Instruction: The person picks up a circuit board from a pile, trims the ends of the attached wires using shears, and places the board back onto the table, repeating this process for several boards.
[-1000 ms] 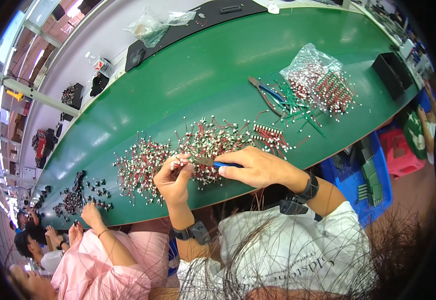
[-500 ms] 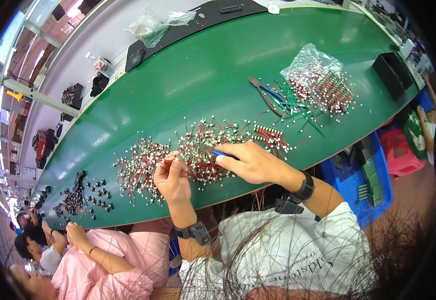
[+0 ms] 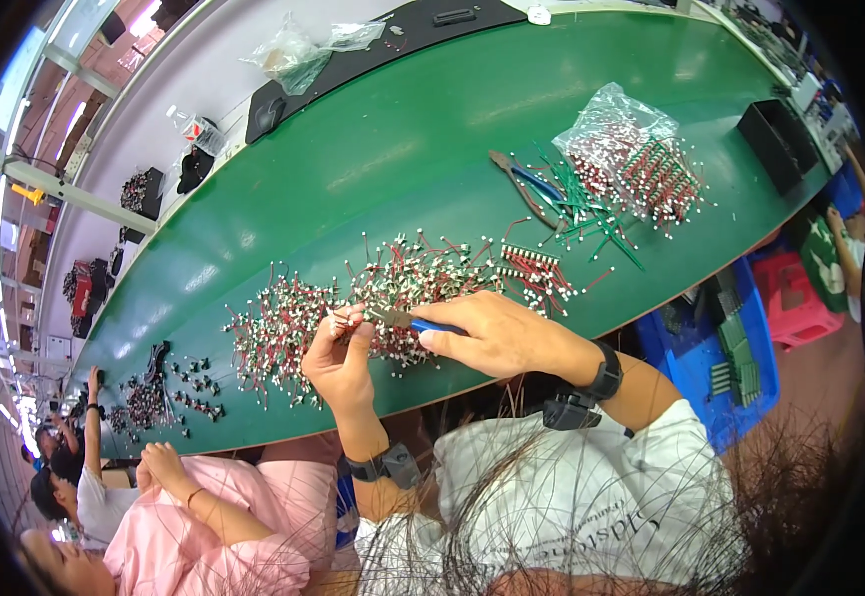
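My right hand (image 3: 507,336) is wrapped around blue-handled pliers (image 3: 434,326), their metal jaws pointing left. Those jaws reach the fingertips of my left hand (image 3: 341,372), which pinch a small wired connector (image 3: 356,316) with red wire. Whether the jaws are closed on it is too small to tell. Beneath and behind both hands spreads a heap of small white-and-green connectors with red wires (image 3: 423,270). To its right, a row of red-wired connectors (image 3: 532,266) is still joined along a green strip.
Farther right lie another pair of pliers (image 3: 524,189), green strips (image 3: 591,214) and a clear plastic bag (image 3: 616,124) of wired parts. A black box (image 3: 778,139) stands at the far right. Black parts (image 3: 144,397) lie at left, near a person in pink (image 3: 224,507). A blue bin (image 3: 691,372) sits below the table edge.
The pliers in my right hand have moved left and slightly down, bringing their jaws to my left fingertips. A person at far left has stretched an arm onto the table.
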